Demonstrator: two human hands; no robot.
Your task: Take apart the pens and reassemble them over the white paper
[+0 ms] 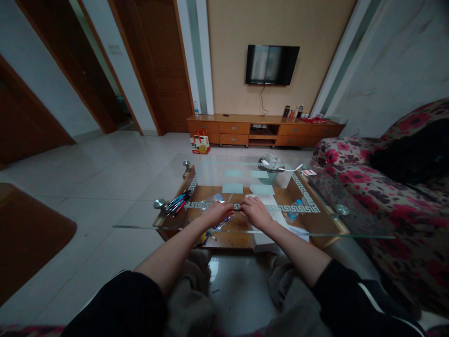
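Observation:
My left hand [218,213] and my right hand [255,211] meet over the near part of the glass coffee table [147,226]. Fingers of both are closed on a slim dark pen [237,209]; only a short length shows between them, and the fingers cover the rest. To the left of my left hand, a bunch of pens [178,203] in black, blue and red lies on the glass. A clear plastic wrapper [206,202] is close to my left hand.
Under the glass, a white box or paper stack [277,216] and a bottle with a blue cap [293,213] sit on the wooden shelf. A filled basket [269,175] is at the far side, near a red-and-white card [309,172]. A flowered sofa [351,196] borders the right.

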